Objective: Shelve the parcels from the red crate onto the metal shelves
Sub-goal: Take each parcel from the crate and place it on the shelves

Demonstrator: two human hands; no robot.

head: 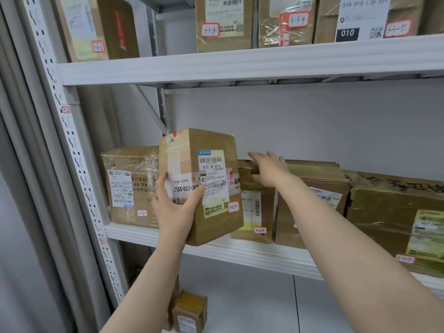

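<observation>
Head view, figure: metal shelves [240,68] filled the frame, with the upper row of parcels [223,25] cut off at the top edge. On the middle shelf [252,254] stood a row of brown boxes. The rightmost box [389,207] ran out of frame, and its label was too blurred to read. A taped box [129,186] stood at the left end, beside the perforated upright [79,164]. The held parcel [204,183], tagged 3-2-2, stood slightly tilted in front of this row at the shelf's front edge, hiding part of the box tagged 3-2-3 [257,212]. The left hand [173,210] gripped its lower left corner, thumb across the front. The right hand [266,169] reached over the 3-2-3 box with fingers extended and holding nothing; contact could not be judged. A small parcel [189,311] stood below, partly hidden by the left forearm.
</observation>
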